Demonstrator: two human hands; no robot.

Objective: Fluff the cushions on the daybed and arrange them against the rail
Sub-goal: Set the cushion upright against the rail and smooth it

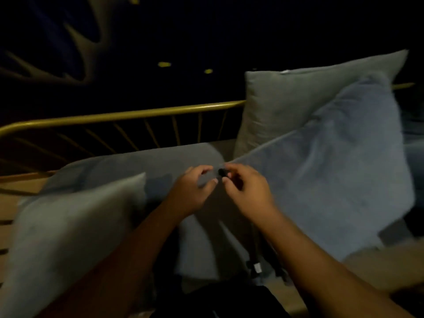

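Observation:
The daybed's gold rail [137,114] runs across the back. A grey cushion [286,106] stands upright against it at the right. In front of that, a blue-grey cushion [332,168] tilts on one corner. My right hand [247,191] pinches its left corner, and a small dark thing shows at my fingertips. My left hand [195,187] is curled right beside it, thumb and forefinger slightly apart; blur hides whether it grips fabric. Another grey cushion [142,166] lies flat along the rail. A blurred one [68,226] fills the lower left.
A further grey cushion [202,244] lies under my forearms. A black strap with a white tag [255,260] hangs below my right wrist. Wooden slats [11,203] of the daybed show at the left. Beyond the rail it is dark, with a few small lights.

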